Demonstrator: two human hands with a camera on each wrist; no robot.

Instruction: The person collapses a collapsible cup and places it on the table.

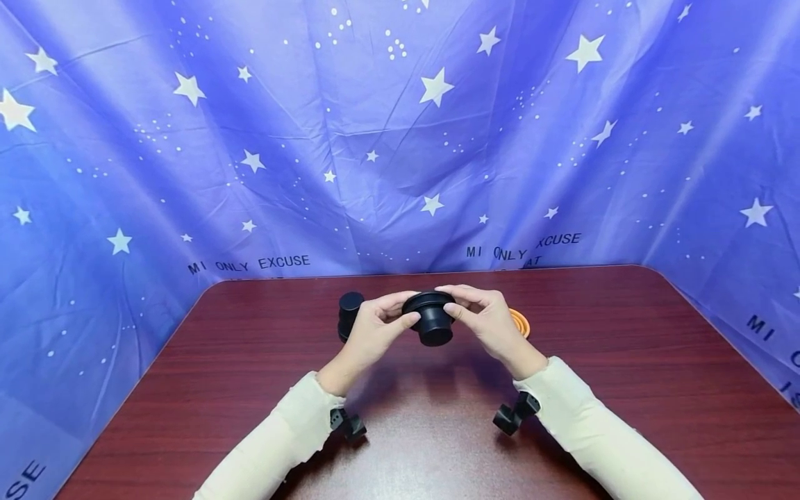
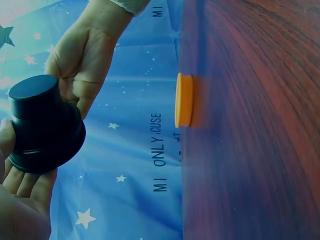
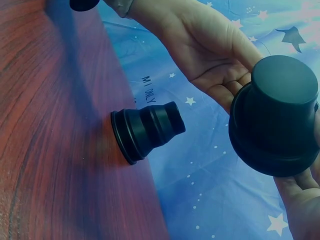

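A black stepped round piece (image 1: pixel 435 326), with a wide rim and a narrower flat-ended cylinder, is held above the table between both hands. From its left side my left hand (image 1: pixel 375 326) grips the rim, thumb on the near side and fingers behind. My right hand (image 1: pixel 490 319) grips the opposite side the same way. In the left wrist view the piece (image 2: pixel 47 125) shows its smooth flat end facing up. The right wrist view also shows the piece (image 3: pixel 280 115) between the fingers of both hands. Its far side is hidden.
A second black stepped piece (image 3: pixel 147 130), tapering upward, stands on the table beyond my left hand. An orange round piece with concentric rings (image 1: pixel 520 323) lies behind my right hand. A star-printed blue curtain (image 1: pixel 375 139) hangs behind the dark red table (image 1: pixel 250 361).
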